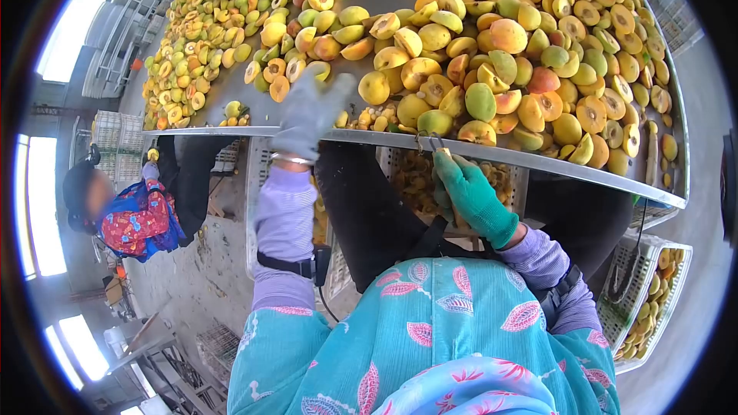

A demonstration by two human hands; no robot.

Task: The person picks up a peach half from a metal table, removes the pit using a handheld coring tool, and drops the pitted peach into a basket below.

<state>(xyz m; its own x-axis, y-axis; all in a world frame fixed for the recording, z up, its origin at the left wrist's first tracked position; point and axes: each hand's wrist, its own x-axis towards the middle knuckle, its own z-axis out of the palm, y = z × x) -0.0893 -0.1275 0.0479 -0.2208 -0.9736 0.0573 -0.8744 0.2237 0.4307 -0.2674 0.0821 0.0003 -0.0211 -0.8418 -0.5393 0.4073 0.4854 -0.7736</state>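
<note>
Halved and whole yellow-orange fruits [492,69] lie heaped on a metal table [254,100]. My left hand [307,115], in a grey glove, is over the table's near edge, blurred by motion; its fingers are smeared, and whether they hold anything is unclear. My right hand [469,192], in a green glove, is just below the table edge with its fingers closed on a small tool whose dark tip points up towards the rim. Small pale pits [377,117] lie among the fruit near the edge between my two hands.
A crate of fruit pieces [507,184] is under the table, behind my right hand. Another white crate [642,300] of fruit stands at the right. At the left sits a co-worker [138,215] holding a fruit. Stacked crates [119,134] stand beyond.
</note>
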